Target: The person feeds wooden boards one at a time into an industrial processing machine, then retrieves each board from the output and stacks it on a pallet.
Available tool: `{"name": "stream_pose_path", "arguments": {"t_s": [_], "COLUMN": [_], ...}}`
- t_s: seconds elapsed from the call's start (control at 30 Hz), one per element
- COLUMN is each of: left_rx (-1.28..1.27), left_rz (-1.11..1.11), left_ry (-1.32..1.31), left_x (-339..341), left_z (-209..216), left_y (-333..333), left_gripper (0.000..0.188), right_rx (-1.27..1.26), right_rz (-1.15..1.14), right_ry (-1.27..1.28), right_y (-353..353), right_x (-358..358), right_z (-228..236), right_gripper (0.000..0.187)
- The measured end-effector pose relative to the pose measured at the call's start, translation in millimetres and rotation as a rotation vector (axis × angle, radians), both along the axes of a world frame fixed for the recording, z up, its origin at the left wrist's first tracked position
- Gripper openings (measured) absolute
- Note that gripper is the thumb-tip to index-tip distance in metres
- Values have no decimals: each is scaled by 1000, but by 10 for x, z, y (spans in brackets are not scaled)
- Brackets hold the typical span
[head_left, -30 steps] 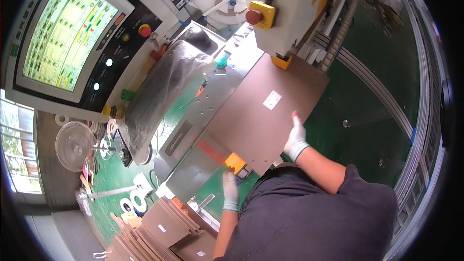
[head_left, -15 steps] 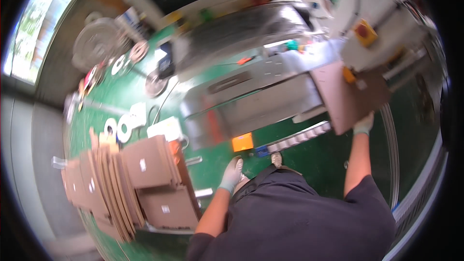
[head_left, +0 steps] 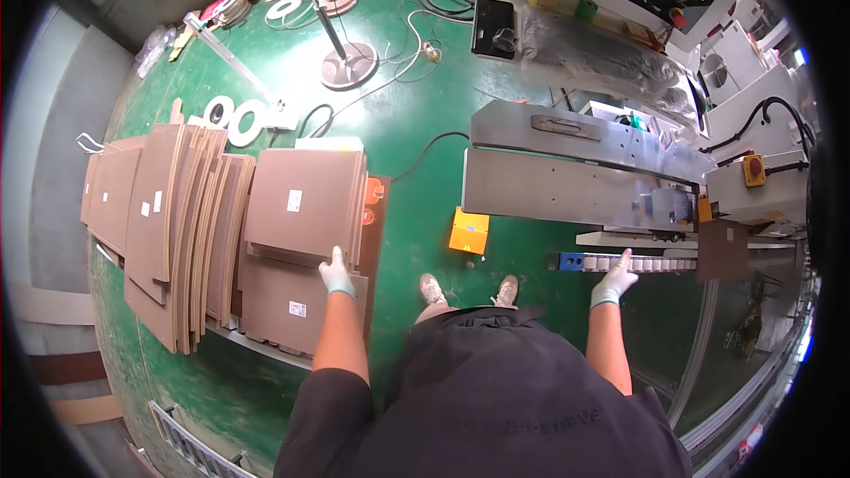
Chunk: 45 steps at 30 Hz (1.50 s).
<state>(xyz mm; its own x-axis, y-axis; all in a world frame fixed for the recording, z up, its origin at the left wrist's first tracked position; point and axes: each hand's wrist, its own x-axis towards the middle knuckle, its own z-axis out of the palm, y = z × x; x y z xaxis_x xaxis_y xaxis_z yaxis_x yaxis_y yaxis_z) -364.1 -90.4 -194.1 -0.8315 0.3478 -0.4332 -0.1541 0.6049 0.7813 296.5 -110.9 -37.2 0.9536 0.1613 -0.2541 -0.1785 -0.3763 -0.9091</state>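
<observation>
Since half-second-ago frame, left hand [head_left: 336,273] shifting onto brown board stack [head_left: 305,204]; fingers lying flat on near edge, gripping nothing yet. Boards looking stiff, light, thin; edges best hold. Right hand [head_left: 614,281] reaching out, fingers spread, empty, near blue conveyor rail [head_left: 620,261], beyond fingertips metal machine [head_left: 575,186].

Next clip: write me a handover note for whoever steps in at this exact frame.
Left hand: gloved, open, fingers on the near edge of the top brown board of the floor stack.
Right hand: gloved, empty, spread at the blue roller rail below the metal machine bed.
One board is at the machine's right end.
More boards lean in rows left of the stack, unfed.
</observation>
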Motion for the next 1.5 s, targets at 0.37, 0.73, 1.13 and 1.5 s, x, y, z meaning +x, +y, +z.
{"name": "stream_pose_path", "arguments": {"t_s": [0.37,0.73,1.13,1.5], "left_rx": [200,881,906,1010], "left_rz": [-231,601,149,-641], "left_ry": [-740,-1073,-446,-861], "left_x": [46,-145,-1218,-738], "left_z": [590,436,2077,3065], "left_y": [-136,-1605,-1028,-121], "left_gripper": [37,33,53,85], "right_rx": [243,-123,-333,125], "right_rz": [98,570,1859,1678], "right_ry": [503,711,110,-76], "right_y": [-550,-793,-62,73], "right_x": [-528,-1146,-2465,-2558], "right_z": [-186,-546,120,829], "right_gripper": [73,75,35,90]}}
